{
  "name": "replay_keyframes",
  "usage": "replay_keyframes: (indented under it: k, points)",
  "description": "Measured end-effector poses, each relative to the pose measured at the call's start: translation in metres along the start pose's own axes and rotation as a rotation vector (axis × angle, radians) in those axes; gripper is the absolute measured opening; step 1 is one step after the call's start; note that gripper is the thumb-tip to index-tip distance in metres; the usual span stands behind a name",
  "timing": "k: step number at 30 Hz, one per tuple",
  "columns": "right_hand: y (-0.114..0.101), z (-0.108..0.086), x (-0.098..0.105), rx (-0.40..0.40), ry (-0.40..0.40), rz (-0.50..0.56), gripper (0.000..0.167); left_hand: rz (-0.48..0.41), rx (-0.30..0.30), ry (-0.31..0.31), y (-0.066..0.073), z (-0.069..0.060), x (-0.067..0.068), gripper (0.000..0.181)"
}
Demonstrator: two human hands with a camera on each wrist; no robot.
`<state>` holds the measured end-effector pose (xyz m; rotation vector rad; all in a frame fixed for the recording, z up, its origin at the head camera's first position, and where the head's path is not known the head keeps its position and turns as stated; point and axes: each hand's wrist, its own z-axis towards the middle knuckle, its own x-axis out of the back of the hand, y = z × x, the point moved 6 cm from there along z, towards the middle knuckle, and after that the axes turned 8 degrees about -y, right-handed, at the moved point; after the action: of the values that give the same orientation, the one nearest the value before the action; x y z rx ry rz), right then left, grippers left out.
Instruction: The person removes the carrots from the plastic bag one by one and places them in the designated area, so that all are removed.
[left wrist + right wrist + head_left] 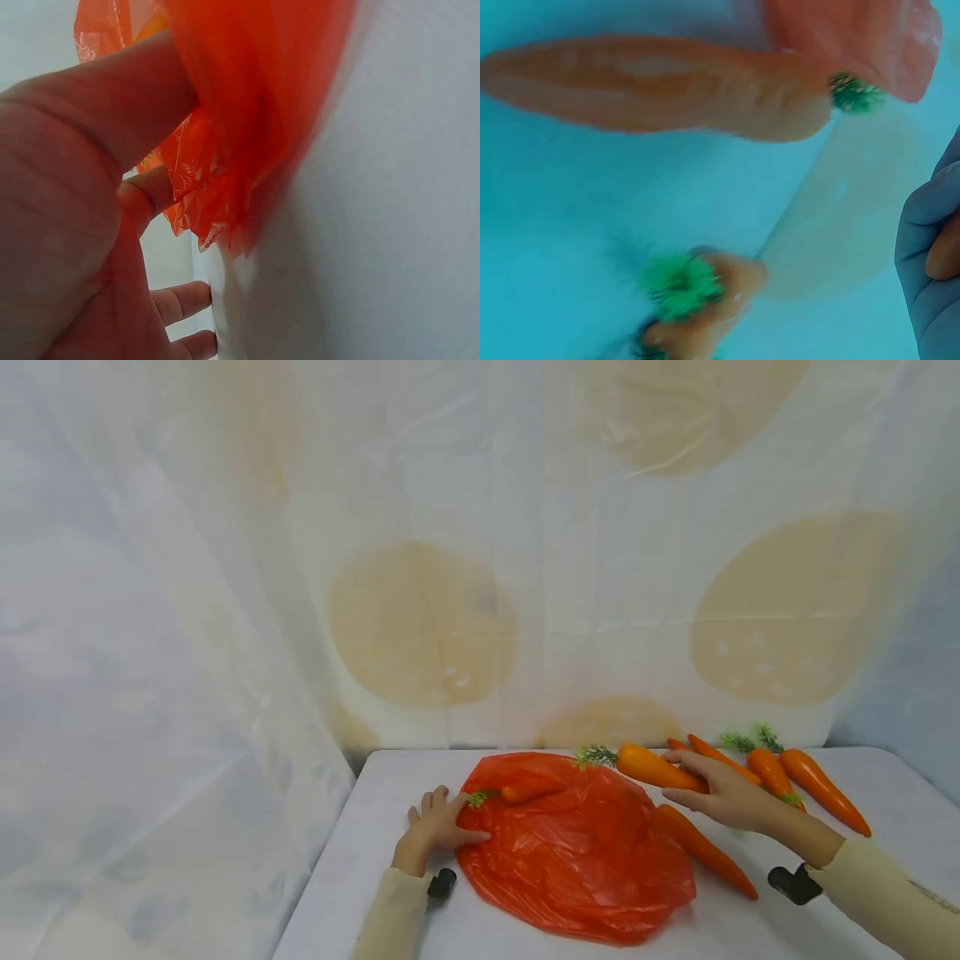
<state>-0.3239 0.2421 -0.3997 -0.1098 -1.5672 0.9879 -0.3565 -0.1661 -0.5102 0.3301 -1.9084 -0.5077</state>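
A crumpled red plastic bag (570, 852) lies on the white table. My left hand (437, 827) is at its left edge, fingers spread; in the left wrist view, the thumb (112, 97) and forefinger touch the thin film, their tips hidden by it. Beside that hand is a carrot (528, 790) with a leafy top; I cannot tell whether it is inside the bag or on it. My right hand (723, 793) grips an orange carrot (648, 767) near its tip, its green top pointing left over the bag. Another carrot (708, 852) lies against the bag's right side.
Several more carrots (825, 789) lie at the table's back right, partly behind the right hand and forearm. A patterned white sheet (525, 568) hangs along the back edge of the table (907, 860). Dark wrist devices (795, 885) sit at the cuffs.
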Motion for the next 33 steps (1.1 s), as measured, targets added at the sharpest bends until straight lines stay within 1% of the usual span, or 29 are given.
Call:
replay_keyframes:
  k: [1,3,8,10,15,16,17,19,22,24,26,30,33]
  points:
    - [0.005,-0.004,0.001,-0.023,0.006,-0.017,0.048,0.002,0.004,0.001,-0.001,0.000,0.000,0.082]
    - [0.013,-0.009,0.002,-0.054,0.008,-0.019,0.052,0.000,0.007,0.007,-0.001,0.001,0.001,0.082]
    - [0.033,-0.020,0.003,-0.130,-0.012,0.080,0.060,-0.001,0.008,0.011,-0.001,0.001,0.002,0.083]
    - [0.041,-0.025,0.003,-0.170,-0.010,0.096,0.060,-0.001,0.012,0.008,-0.001,0.001,0.002,0.084]
    - [0.061,-0.043,0.002,-0.249,-0.012,0.045,0.060,-0.010,0.018,-0.005,-0.002,0.001,0.000,0.085]
    - [0.065,-0.046,0.002,-0.261,-0.020,0.054,0.060,-0.010,0.021,-0.008,-0.002,0.001,-0.001,0.085]
    - [0.069,-0.049,0.002,-0.274,-0.023,0.043,0.062,-0.009,0.021,-0.005,-0.001,0.001,-0.001,0.085]
    - [0.076,-0.055,0.001,-0.302,-0.041,0.077,0.064,-0.004,0.026,0.000,-0.002,0.001,-0.001,0.085]
    - [0.089,-0.062,0.001,-0.372,-0.065,0.118,0.070,0.001,0.028,0.010,-0.002,0.002,-0.002,0.083]
    - [0.096,-0.067,0.002,-0.414,-0.075,0.133,0.071,0.004,0.024,0.006,-0.001,0.002,-0.002,0.082]
    - [0.104,-0.070,0.001,-0.454,-0.073,0.119,0.071,0.003,0.018,0.001,0.000,0.001,-0.001,0.082]
    - [0.117,-0.077,-0.003,-0.509,-0.082,0.114,0.071,-0.005,0.009,0.006,0.003,-0.002,0.002,0.082]
    - [0.123,-0.080,-0.007,-0.512,-0.094,0.116,0.071,-0.009,0.012,0.007,0.003,-0.004,0.003,0.083]
